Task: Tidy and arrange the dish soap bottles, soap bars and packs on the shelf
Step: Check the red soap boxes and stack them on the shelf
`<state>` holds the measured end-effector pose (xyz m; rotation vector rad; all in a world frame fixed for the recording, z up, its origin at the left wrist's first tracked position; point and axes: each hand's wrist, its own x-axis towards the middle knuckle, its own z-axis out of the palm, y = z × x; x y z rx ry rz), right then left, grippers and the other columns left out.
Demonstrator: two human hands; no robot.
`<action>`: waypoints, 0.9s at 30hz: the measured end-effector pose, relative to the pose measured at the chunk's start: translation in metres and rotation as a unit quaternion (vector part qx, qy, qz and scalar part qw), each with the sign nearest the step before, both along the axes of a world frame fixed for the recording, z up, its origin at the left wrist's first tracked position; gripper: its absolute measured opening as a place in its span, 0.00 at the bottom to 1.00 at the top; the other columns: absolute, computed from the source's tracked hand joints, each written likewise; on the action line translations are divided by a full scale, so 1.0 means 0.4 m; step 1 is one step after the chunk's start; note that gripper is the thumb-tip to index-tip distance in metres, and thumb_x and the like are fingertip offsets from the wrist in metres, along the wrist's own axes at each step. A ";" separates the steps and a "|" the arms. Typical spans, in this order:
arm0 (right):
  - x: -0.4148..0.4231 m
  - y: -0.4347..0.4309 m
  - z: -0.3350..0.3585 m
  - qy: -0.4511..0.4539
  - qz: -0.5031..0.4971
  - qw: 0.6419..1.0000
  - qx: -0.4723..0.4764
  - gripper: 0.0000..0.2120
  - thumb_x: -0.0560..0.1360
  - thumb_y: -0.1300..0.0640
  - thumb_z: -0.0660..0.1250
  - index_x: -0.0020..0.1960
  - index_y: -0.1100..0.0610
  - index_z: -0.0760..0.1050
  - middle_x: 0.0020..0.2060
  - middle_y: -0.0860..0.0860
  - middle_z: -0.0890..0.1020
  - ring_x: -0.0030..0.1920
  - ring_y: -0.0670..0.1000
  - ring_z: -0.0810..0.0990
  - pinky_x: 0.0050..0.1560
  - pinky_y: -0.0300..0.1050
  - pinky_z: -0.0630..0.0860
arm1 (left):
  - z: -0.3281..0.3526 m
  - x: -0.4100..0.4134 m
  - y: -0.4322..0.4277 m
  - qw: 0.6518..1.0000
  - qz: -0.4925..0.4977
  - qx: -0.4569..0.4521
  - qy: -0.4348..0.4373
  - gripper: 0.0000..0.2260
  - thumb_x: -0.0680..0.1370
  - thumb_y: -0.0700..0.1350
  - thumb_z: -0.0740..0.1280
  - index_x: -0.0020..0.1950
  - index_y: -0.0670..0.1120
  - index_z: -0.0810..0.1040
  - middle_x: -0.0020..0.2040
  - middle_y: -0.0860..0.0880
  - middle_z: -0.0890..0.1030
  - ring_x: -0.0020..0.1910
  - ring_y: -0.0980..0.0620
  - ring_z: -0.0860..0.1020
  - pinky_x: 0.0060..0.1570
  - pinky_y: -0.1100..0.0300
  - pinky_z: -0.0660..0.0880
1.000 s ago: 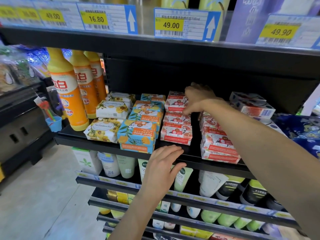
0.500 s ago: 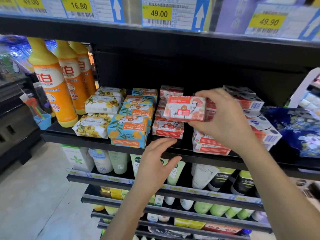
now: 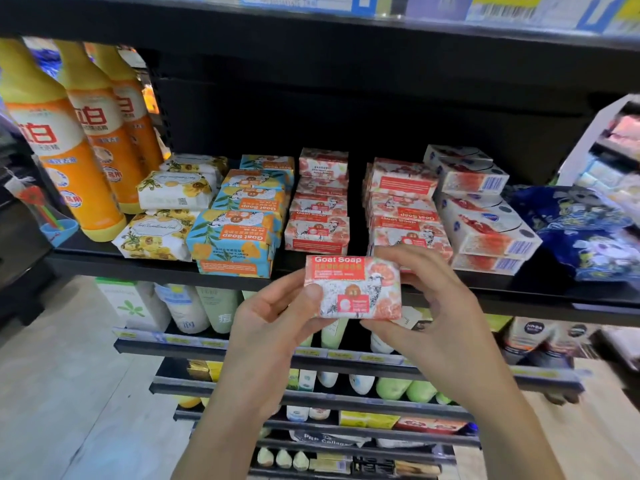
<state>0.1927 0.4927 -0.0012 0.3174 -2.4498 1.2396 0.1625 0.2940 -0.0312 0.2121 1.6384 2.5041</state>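
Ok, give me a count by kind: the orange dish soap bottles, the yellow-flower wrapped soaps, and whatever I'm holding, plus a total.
Orange dish soap bottles: 3
Yellow-flower wrapped soaps: 3 in view
Red Goat Soap box, held between left hand and right hand: 1
Total: 7

Even indoor light falls from above and in front, leaving the soap boxes [image 3: 317,233] and orange bottles [image 3: 65,150] bright, while the back of the shelf [image 3: 381,109] sinks into deep black shadow. The wide lens bows the shelf edges and leans the bottles outward at the left. Price labels [image 3: 502,8] along the top edge and goods at the far right are smeared with blur; the centre stays fairly sharp.
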 end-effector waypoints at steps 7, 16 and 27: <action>0.029 -0.016 -0.039 -0.076 -0.002 0.990 -0.115 0.39 0.67 0.49 0.80 0.74 0.40 0.68 0.62 0.39 0.80 0.63 0.44 0.80 0.61 0.39 0.77 | -0.016 0.022 -0.008 0.999 0.012 0.024 -0.021 0.18 0.77 0.45 0.74 0.65 0.42 0.81 0.58 0.43 0.86 0.59 0.45 0.84 0.57 0.54 0.82; 0.038 -0.040 -0.040 -0.119 -0.003 0.961 -0.251 0.16 0.73 0.51 0.72 0.61 0.47 0.80 0.53 0.45 0.87 0.52 0.47 0.85 0.50 0.35 0.79 | -0.037 0.028 -0.014 1.000 -0.008 0.000 -0.010 0.18 0.76 0.46 0.72 0.65 0.46 0.82 0.60 0.43 0.85 0.62 0.44 0.83 0.61 0.50 0.79; 0.047 -0.035 -0.043 -0.067 0.015 0.952 -0.298 0.19 0.68 0.56 0.75 0.57 0.46 0.79 0.51 0.42 0.87 0.53 0.43 0.85 0.51 0.34 0.79 | -0.030 0.040 -0.015 0.999 -0.026 0.017 0.017 0.17 0.76 0.42 0.70 0.65 0.49 0.83 0.63 0.44 0.84 0.64 0.45 0.82 0.62 0.51 0.79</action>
